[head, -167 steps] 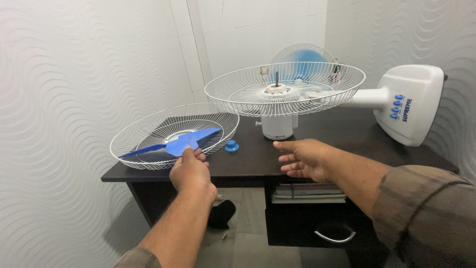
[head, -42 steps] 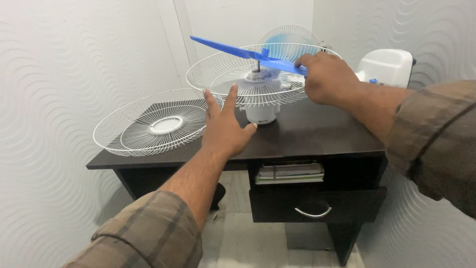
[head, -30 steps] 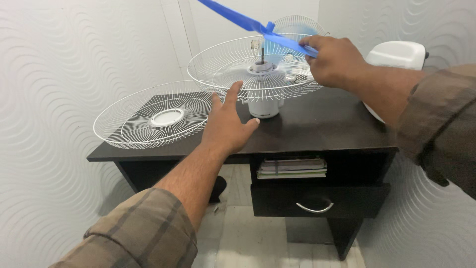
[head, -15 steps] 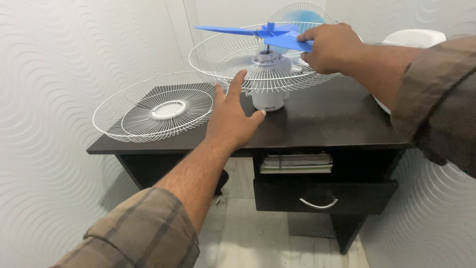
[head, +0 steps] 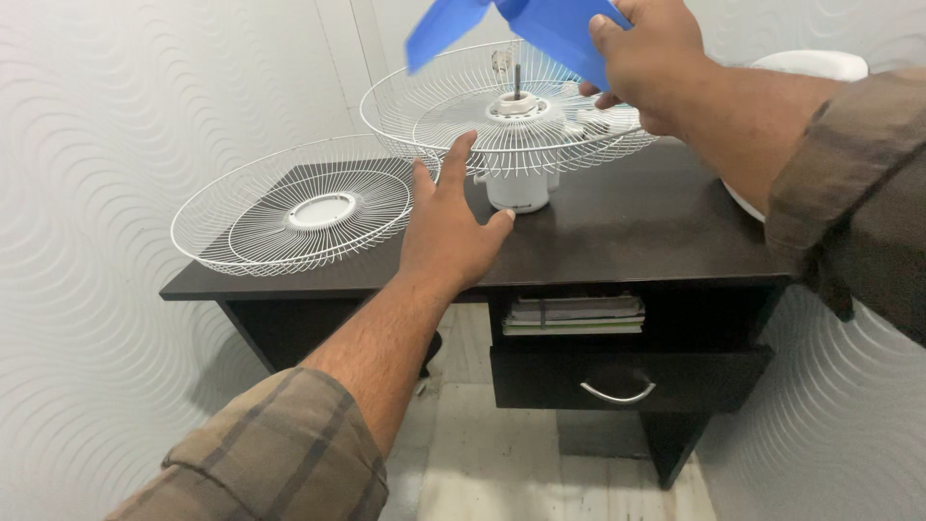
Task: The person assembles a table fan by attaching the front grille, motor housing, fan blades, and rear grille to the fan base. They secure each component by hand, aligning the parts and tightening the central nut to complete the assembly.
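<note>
My right hand [head: 648,60] grips a blue fan blade [head: 502,24], tilted up steeply above the motor shaft [head: 517,79]. The shaft rises from the white fan motor [head: 518,188], which sits face-up on the dark desk [head: 617,241] with the rear wire guard [head: 424,116] around it. My left hand [head: 447,230] is spread open, fingertips near the front rim of that guard, holding nothing.
A loose white front wire guard [head: 299,207] lies on the desk's left end. The fan's white base [head: 810,66] shows behind my right arm. Under the desk are a shelf of books [head: 573,315] and a drawer with a metal handle [head: 617,391]. Textured walls close in on both sides.
The blade went from the left guard into my right hand and over the motor. In the last half second it tipped from level to steeply tilted and rose; my left hand stayed put.
</note>
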